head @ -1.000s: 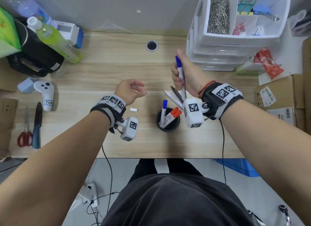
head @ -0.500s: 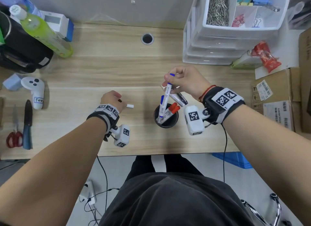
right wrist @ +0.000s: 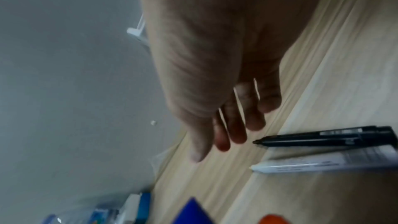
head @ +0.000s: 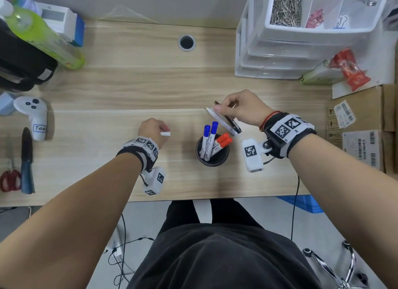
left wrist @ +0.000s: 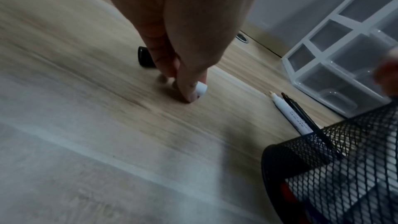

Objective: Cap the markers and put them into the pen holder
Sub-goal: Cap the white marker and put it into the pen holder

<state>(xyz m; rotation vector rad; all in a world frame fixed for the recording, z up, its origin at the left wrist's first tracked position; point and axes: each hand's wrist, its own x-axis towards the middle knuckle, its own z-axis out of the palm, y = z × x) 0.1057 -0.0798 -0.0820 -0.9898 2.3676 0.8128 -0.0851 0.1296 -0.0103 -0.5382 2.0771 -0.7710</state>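
A black mesh pen holder [head: 215,165] stands near the desk's front edge with two blue-capped markers [head: 210,135] and two red-capped markers [head: 223,141] in it. Just behind it lie an uncapped white marker [head: 221,119] [right wrist: 323,163] and an uncapped black marker [right wrist: 323,138], side by side. My right hand [head: 221,107] hovers over their tips with fingers [right wrist: 237,132] hanging loose, holding nothing. To the left, my left hand [head: 153,129] is down on the desk, thumb and finger pinching a small white cap [head: 165,134] [left wrist: 201,89]. A black cap [left wrist: 144,56] lies just behind those fingers.
A white drawer organiser [head: 280,58] stands at the back right, cardboard boxes [head: 361,138] and a red packet [head: 351,71] beside it. At the left are a green bottle [head: 43,36], a white controller [head: 32,114], a knife [head: 27,159] and scissors [head: 8,179].
My right hand lowered the blue marker into the holder, let it go and moved over the two uncapped markers. My left hand dropped to the desk and took the white cap.
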